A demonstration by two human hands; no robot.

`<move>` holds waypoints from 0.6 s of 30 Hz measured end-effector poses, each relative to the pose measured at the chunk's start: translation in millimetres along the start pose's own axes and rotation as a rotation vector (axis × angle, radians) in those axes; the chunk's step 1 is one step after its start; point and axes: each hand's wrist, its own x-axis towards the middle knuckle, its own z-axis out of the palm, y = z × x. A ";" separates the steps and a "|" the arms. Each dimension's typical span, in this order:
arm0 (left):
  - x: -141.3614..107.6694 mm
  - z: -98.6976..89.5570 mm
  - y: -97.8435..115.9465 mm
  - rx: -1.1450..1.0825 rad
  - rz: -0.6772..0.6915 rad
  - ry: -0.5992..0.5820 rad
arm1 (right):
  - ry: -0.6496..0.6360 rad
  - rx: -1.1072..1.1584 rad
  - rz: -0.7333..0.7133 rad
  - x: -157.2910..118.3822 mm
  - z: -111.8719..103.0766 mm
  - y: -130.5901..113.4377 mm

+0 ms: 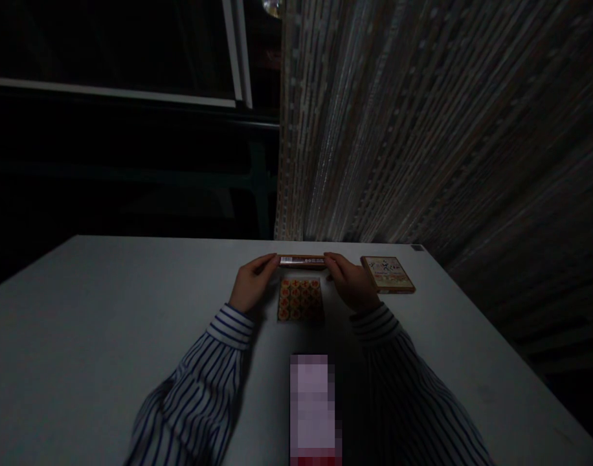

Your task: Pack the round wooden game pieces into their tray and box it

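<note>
My left hand (252, 280) and my right hand (352, 282) grip the two ends of a thin brown box part (302, 261), its narrow printed side with a barcode facing me. Just below it on the white table lies a square tray (300, 321) filled with rows of round pieces (295, 301) that bear red characters. Thumbs and fingers of both hands pinch the box part at its left and right edges. Whether the box part is hollow cannot be seen.
A flat square box lid or box (388, 274) with a printed top lies to the right of my right hand. A blurred-out upright object (313, 404) stands near the front of the white table (107, 336). A bead curtain (374, 129) hangs behind.
</note>
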 end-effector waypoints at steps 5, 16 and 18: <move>1.0 0.0 -3.9 -0.026 -0.013 -0.024 | -0.021 0.030 0.003 1.5 3.5 3.9; 1.7 1.7 -10.7 -0.019 -0.044 -0.015 | -0.056 0.067 0.030 3.2 9.8 6.6; 2.1 1.8 -12.2 -0.022 -0.041 -0.009 | -0.070 0.074 0.034 3.5 10.7 7.8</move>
